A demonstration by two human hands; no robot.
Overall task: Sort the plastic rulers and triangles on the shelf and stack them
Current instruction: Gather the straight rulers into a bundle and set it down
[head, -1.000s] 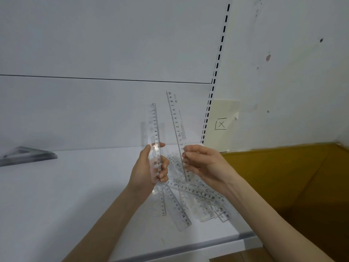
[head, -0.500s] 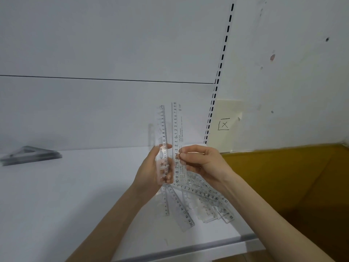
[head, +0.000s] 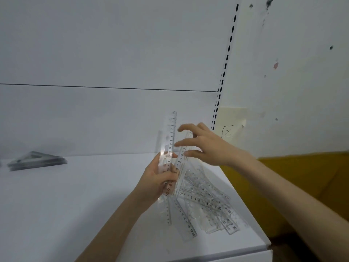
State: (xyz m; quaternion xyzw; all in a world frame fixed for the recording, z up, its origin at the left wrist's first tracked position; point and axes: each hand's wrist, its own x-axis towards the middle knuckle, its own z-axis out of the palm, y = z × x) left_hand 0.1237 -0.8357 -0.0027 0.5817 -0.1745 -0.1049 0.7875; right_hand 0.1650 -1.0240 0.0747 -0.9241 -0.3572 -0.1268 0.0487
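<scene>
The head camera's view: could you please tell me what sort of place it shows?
Probably a shop or stockroom shelving unit, though I can't be sure: a white shelf beside a slotted upright, with a loose pile of clear plastic rulers and a stack of triangles lying on it like stock.

Clear rulers [head: 170, 146] in left hand [head: 156, 179]
</scene>
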